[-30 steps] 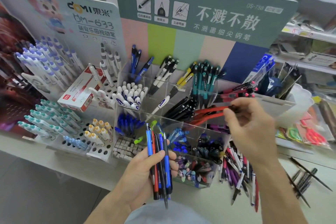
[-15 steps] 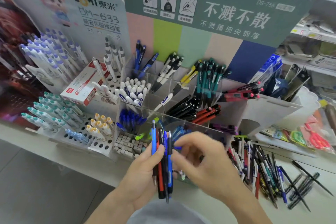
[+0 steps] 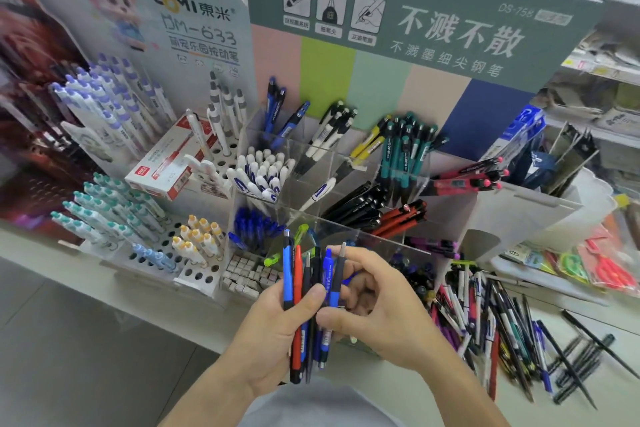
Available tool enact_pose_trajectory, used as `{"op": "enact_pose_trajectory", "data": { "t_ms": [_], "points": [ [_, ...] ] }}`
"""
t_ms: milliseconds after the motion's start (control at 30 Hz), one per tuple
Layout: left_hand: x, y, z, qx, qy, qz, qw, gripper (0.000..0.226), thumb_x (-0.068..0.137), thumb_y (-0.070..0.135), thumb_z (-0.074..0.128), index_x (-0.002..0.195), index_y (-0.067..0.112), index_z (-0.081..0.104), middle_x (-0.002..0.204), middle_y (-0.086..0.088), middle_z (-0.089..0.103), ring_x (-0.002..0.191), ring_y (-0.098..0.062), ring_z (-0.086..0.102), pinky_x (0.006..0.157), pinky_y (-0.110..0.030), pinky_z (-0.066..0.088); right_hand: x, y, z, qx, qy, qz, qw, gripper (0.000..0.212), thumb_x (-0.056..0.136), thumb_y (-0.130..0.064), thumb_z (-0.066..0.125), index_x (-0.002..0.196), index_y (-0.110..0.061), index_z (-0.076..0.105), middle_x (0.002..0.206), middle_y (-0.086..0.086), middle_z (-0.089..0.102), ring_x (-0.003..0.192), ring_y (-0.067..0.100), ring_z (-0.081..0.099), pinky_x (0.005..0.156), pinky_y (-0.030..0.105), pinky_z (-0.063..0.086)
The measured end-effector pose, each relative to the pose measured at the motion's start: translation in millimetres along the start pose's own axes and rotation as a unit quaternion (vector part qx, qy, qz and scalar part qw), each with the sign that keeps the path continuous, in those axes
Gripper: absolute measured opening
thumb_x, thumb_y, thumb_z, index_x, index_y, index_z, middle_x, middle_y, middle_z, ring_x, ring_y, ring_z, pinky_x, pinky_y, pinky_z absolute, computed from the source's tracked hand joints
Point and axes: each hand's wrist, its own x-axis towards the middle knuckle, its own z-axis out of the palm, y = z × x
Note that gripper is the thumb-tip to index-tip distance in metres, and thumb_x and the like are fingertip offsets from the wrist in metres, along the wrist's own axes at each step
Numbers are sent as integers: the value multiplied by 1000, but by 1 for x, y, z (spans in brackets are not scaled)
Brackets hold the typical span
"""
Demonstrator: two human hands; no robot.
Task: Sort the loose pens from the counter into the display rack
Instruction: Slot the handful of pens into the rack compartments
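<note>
Right hand (image 3: 377, 305) now back from the rack, meeting the left hand's bundle.
Left hand (image 3: 277, 329) is gripping a bunch of pens (image 3: 308, 302) upright, thumb pressing across them; right fingers (image 3: 349, 319) are curling in, pinching the blue pen at the bunch's right edge. Loose pens (image 3: 485, 319) are lying on the counter (image 3: 398, 392) just right of the right fingers. Display rack (image 3: 346, 184) is standing just beyond the fingertips.

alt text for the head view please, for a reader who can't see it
A left hand grips a bunch of pens upright while the right hand picks at them, before a clear display rack. Loose pens lie on the counter to the right.
</note>
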Motion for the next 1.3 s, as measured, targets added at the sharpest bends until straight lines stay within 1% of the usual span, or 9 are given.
{"op": "enact_pose_trajectory", "data": {
  "t_ms": [133,233,500,633,733,833,967,1200,1300],
  "points": [
    [-2,1,2,-5,-25,-16,1000,32,90,18,64,117,1,67,92,-27,70,72,-32,67,57,-35,57,7,-1,-7,69,15,4,998,58,75,-36,89,126,-44,63,91,7,59,66,21,55,64,46,57],
    [-4,-1,-3,10,-50,-33,998,22,93,13,63,112,4,69,96,-27,70,74,-33,67,62,-37,58,12,-6,-12,49,18,21,998,31,86,-26,82,111,-39,70,84,11,63,67,40,62,60,56,59],
    [-6,6,-16,110,-108,-20,988,40,85,18,74,120,1,63,97,-24,71,83,-34,68,76,-38,55,28,-16,-20,-92,-55,31,994,11,91,-38,74,100,-36,69,87,-7,69,75,23,64,76,45,57],
    [-5,9,-18,83,-130,-45,987,42,85,19,75,119,-3,62,100,-25,69,81,-36,65,71,-41,56,31,-24,-17,-22,15,6,1000,5,93,-25,68,91,-29,66,94,-3,71,84,25,64,81,50,55],
    [-5,8,-21,86,-129,-54,986,35,84,21,74,111,-1,67,92,-22,69,78,-33,64,68,-39,55,28,-37,-19,74,110,-49,990,9,98,-5,60,93,-13,60,92,6,73,67,18,63,63,32,52],
    [-5,5,-20,6,-90,-53,995,27,90,20,71,101,-4,69,81,-23,62,67,-28,60,59,-34,53,15,-49,-29,152,182,-100,966,16,94,16,50,90,1,51,85,14,71,54,29,63,50,32,52],
    [2,10,-8,-171,5,12,985,30,99,24,52,110,-1,65,84,-18,58,68,-26,56,61,-36,50,0,-42,-20,173,147,-91,970,30,81,32,50,78,3,49,91,17,66,69,36,72,61,33,60],
    [10,27,8,-181,109,101,972,20,100,11,50,112,10,67,85,-13,69,77,-26,69,65,-41,59,-13,-25,31,188,148,-20,971,30,73,16,78,68,-8,62,92,8,75,79,27,76,66,29,60],
    [13,28,14,-207,143,122,960,19,101,2,47,109,8,63,78,-10,71,74,-21,72,83,-43,56,-12,-26,34,113,176,14,978,27,79,14,75,80,-13,73,82,1,77,69,14,73,61,27,58]
  ]
}}
